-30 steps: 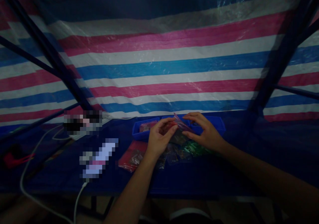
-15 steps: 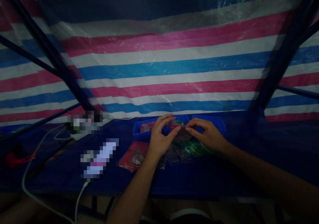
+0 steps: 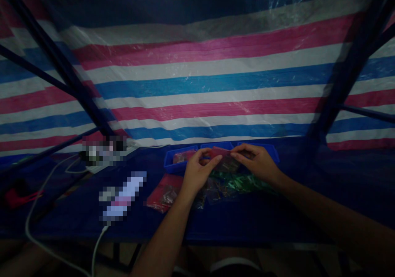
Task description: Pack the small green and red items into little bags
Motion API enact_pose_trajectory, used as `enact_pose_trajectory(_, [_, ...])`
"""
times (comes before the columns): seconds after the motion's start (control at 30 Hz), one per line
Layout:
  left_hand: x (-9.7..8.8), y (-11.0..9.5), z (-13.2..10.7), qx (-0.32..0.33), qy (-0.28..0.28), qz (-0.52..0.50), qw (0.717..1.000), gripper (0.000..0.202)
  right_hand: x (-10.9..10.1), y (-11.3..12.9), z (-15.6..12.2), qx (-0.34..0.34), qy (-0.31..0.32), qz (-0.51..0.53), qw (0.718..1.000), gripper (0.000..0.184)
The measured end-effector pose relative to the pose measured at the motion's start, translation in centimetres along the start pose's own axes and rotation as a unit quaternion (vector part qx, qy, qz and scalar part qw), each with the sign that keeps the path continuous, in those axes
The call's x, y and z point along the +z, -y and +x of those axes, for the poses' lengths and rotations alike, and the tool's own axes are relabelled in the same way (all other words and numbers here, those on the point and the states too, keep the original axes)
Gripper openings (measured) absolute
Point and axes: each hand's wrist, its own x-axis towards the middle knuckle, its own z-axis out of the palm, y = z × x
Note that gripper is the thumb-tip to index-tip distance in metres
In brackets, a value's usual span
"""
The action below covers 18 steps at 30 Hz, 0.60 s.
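My left hand (image 3: 197,172) and my right hand (image 3: 257,162) pinch the two ends of a small clear plastic bag with a red top (image 3: 224,158), held just above a dark blue table (image 3: 277,215). Fingers of both hands are closed on its upper edge. Under the hands lies a heap of small bags with green contents (image 3: 243,183). A red packet (image 3: 163,192) lies left of my left wrist. Behind the hands stand blue plastic trays (image 3: 177,162) in a row.
A striped pink, white and blue tarpaulin (image 3: 197,88) hangs close behind the table. Dark metal poles (image 3: 58,63) slant at left and right. A white cable (image 3: 37,211) loops over the left table edge beside blurred-out objects (image 3: 121,197).
The bag was tilted up between my hands; both hands have since lowered slightly and drawn its top edge flat, my left fingers closing down onto it.
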Motion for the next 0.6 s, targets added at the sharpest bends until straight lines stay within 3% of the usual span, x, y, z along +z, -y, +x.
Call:
enact_pose_trajectory(0.13, [-0.01, 0.32, 0.13, -0.034, 0.037, -0.054, 0.997, 0.039, 0.09, -0.07, 0.16, 0.035, 0.011, 0.061, 0.997, 0.027])
enact_pose_trajectory(0.27, [-0.22, 0.00, 0.13, -0.008, 0.042, -0.096, 0.994, 0.044, 0.25, 0.35, 0.12, 0.069, 0.020, 0.144, 0.987, 0.047])
enact_pose_trajectory(0.5, [-0.41, -0.46, 0.10, 0.008, 0.061, -0.130, 0.990, 0.055, 0.15, 0.07, 0.20, 0.154, 0.070, 0.263, 0.950, 0.056])
enact_pose_trajectory(0.6, [-0.21, -0.39, 0.03, -0.012, 0.057, -0.137, 0.989, 0.063, 0.02, -0.35, 0.39, 0.152, 0.057, 0.261, 0.952, 0.051])
